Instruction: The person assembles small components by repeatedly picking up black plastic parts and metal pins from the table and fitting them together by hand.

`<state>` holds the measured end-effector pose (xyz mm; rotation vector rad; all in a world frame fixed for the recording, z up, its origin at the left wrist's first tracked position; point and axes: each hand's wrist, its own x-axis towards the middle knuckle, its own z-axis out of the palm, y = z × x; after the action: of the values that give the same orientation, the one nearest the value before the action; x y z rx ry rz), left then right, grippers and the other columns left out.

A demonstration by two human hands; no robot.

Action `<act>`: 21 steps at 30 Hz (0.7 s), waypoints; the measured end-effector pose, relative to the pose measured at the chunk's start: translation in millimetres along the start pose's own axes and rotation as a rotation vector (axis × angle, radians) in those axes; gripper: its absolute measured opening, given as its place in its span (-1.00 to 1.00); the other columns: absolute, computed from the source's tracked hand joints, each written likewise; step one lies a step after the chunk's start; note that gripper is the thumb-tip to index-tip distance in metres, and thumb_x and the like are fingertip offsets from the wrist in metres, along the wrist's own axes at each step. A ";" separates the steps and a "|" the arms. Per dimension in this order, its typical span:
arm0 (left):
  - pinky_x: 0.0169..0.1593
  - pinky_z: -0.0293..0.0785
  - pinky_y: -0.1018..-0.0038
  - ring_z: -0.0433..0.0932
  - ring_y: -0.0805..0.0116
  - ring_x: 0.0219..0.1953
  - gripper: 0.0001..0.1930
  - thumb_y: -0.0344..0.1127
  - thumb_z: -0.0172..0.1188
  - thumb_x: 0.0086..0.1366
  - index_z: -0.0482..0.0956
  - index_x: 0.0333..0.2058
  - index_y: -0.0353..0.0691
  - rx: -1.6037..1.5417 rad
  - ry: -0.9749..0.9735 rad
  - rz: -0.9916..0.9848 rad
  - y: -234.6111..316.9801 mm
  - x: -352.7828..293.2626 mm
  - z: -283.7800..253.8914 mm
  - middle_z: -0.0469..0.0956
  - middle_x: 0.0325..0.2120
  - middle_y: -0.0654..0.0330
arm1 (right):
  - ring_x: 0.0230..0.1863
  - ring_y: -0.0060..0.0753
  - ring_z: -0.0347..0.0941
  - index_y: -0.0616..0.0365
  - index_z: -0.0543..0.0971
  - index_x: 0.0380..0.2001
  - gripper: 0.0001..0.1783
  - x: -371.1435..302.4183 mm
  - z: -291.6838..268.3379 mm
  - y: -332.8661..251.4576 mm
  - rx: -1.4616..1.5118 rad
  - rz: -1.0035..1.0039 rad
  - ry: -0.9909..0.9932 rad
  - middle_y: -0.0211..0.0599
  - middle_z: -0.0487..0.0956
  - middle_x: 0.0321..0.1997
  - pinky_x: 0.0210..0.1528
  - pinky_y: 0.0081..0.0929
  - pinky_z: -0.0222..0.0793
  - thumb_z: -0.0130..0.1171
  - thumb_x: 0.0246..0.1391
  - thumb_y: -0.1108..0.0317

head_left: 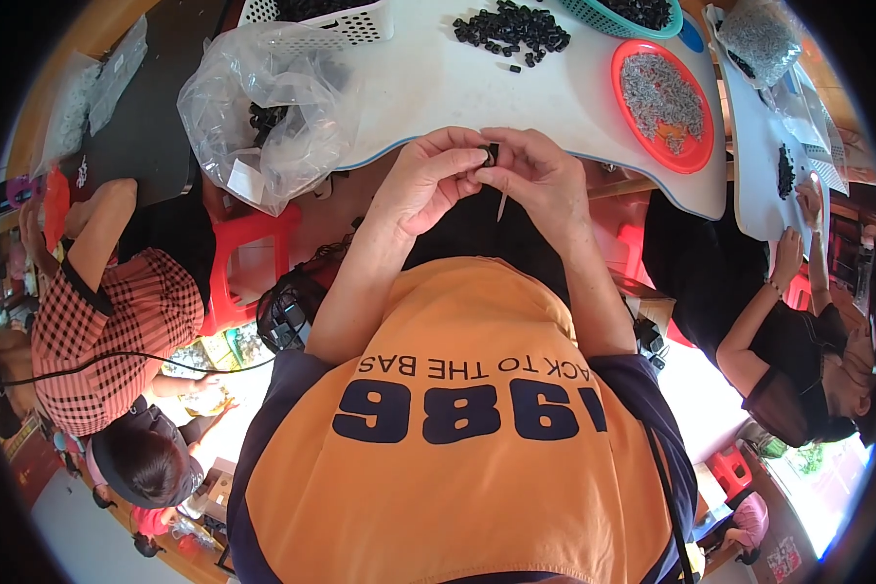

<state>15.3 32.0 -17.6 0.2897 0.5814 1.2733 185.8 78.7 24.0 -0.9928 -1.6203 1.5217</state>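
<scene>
Both hands meet just off the near edge of the white table (399, 97). Between them is a small black plastic piece (492, 153), pinched by thumbs and fingertips. My left hand (433, 175) closes on it from the left, thumb on top. From the other side my right hand (540, 175) grips it with curled fingers. A thin pale strip or pin (501, 207) sticks down below the right thumb; what it belongs to is hidden. Beyond my hands lies a loose pile of small black pieces (516, 31).
At the right is a red plate (617, 92) of small grey metal parts, with a green basket (594, 18) behind it. A clear plastic bag (253, 92) holding black pieces hangs over the left edge, near a white basket (365, 24). Co-workers sit on both sides.
</scene>
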 end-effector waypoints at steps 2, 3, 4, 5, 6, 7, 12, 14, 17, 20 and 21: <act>-0.31 0.51 0.62 0.56 0.50 -0.35 -0.85 -0.48 0.18 0.29 0.57 -0.16 -0.31 -0.011 -0.058 -0.028 -1.7 1.5 -3.8 0.60 -0.29 0.14 | -0.43 -0.69 0.37 0.19 0.66 -0.14 -0.69 2.0 -6.9 -1.7 -0.155 -0.037 -0.091 -0.45 0.49 -0.40 -0.33 -0.65 0.36 0.37 -0.01 0.45; -0.32 0.50 0.62 0.56 0.50 -0.35 -0.84 -0.48 0.18 0.30 0.56 -0.14 -0.31 -0.017 -0.061 -0.040 -2.5 1.8 -5.1 0.60 -0.28 0.14 | -0.43 -0.68 0.36 0.18 0.65 -0.11 -0.67 2.0 -7.9 -2.1 -0.231 -0.058 -0.131 -0.45 0.46 -0.40 -0.33 -0.64 0.35 0.36 -0.01 0.44; -0.32 0.50 0.62 0.56 0.50 -0.34 -0.82 -0.47 0.17 0.30 0.54 -0.13 -0.31 -0.023 -0.062 -0.052 -3.5 2.1 -5.5 0.59 -0.28 0.13 | -0.43 -0.66 0.37 0.17 0.66 -0.11 -0.67 1.3 -7.7 -1.8 -0.237 -0.074 -0.125 -0.44 0.47 -0.41 -0.33 -0.64 0.35 0.36 -0.01 0.43; -0.32 0.50 0.62 0.56 0.50 -0.34 -0.81 -0.47 0.17 0.31 0.53 -0.11 -0.31 -0.028 -0.062 -0.064 -4.0 2.1 -5.6 0.59 -0.27 0.12 | -0.43 -0.64 0.38 0.16 0.66 -0.12 -0.68 0.8 -7.0 -1.5 -0.239 -0.092 -0.116 -0.43 0.48 -0.42 -0.32 -0.63 0.35 0.35 0.00 0.41; -0.32 0.52 0.61 0.56 0.48 -0.36 -0.82 -0.49 0.17 0.30 0.53 -0.13 -0.32 -0.054 -0.044 -0.066 -4.5 1.9 -5.3 0.59 -0.30 0.14 | -0.43 -0.62 0.39 0.15 0.66 -0.12 -0.68 -0.1 -6.2 -1.1 -0.240 -0.109 -0.105 -0.41 0.48 -0.42 -0.32 -0.63 0.35 0.35 0.00 0.40; -0.32 0.53 0.60 0.55 0.47 -0.38 -0.84 -0.50 0.18 0.29 0.52 -0.15 -0.33 -0.079 -0.026 -0.067 -4.9 1.8 -4.7 0.59 -0.32 0.15 | -0.43 -0.61 0.39 0.15 0.66 -0.13 -0.69 -0.8 -5.3 -0.4 -0.244 -0.121 -0.102 -0.40 0.49 -0.42 -0.32 -0.62 0.35 0.35 0.00 0.39; -0.32 0.54 0.59 0.55 0.46 -0.39 -0.84 -0.52 0.19 0.28 0.51 -0.16 -0.33 -0.151 -0.030 -0.099 -5.0 0.3 -7.9 0.59 -0.34 0.17 | -0.42 -0.55 0.43 0.14 0.67 -0.16 -0.73 -3.2 -4.5 4.1 -0.274 -0.145 -0.104 -0.35 0.53 -0.42 -0.31 -0.57 0.38 0.34 0.03 0.38; -0.33 0.54 0.59 0.54 0.47 -0.40 -0.85 -0.52 0.19 0.29 0.51 -0.17 -0.34 -0.157 -0.030 -0.093 -8.9 1.2 -10.8 0.59 -0.34 0.18 | -0.41 -0.56 0.43 0.14 0.67 -0.15 -0.73 -2.4 -3.0 7.4 -0.276 -0.153 -0.089 -0.34 0.53 -0.41 -0.31 -0.57 0.38 0.33 0.04 0.38; -0.29 0.54 0.64 0.55 0.51 -0.34 -0.77 -0.48 0.16 0.32 0.49 -0.05 -0.32 -0.132 -0.034 -0.091 -11.6 2.8 -13.8 0.57 -0.29 0.19 | -0.38 -0.57 0.43 0.16 0.66 -0.12 -0.73 -1.2 -2.7 10.5 -0.288 -0.152 -0.083 -0.37 0.53 -0.39 -0.29 -0.61 0.37 0.29 0.06 0.44; -0.28 0.57 0.63 0.57 0.50 -0.33 -0.78 -0.48 0.16 0.32 0.51 -0.06 -0.33 -0.090 -0.013 -0.077 -10.5 2.6 -11.8 0.58 -0.28 0.17 | -0.41 -0.59 0.40 0.11 0.65 -0.06 -0.67 1.4 -1.1 10.6 -0.250 -0.125 -0.082 -0.39 0.52 -0.39 -0.29 -0.61 0.36 0.32 0.05 0.41; -0.26 0.58 0.62 0.58 0.49 -0.33 -0.80 -0.49 0.16 0.32 0.52 -0.09 -0.34 -0.071 0.020 -0.066 -8.8 2.9 -10.7 0.59 -0.30 0.17 | -0.44 -0.59 0.38 0.07 0.64 -0.04 -0.63 2.4 -1.2 9.9 -0.246 -0.068 -0.070 -0.39 0.51 -0.40 -0.29 -0.61 0.36 0.33 0.03 0.38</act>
<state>16.9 31.1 -31.6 0.1972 0.5573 1.2311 186.5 81.5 14.2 -1.0121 -1.9057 1.3480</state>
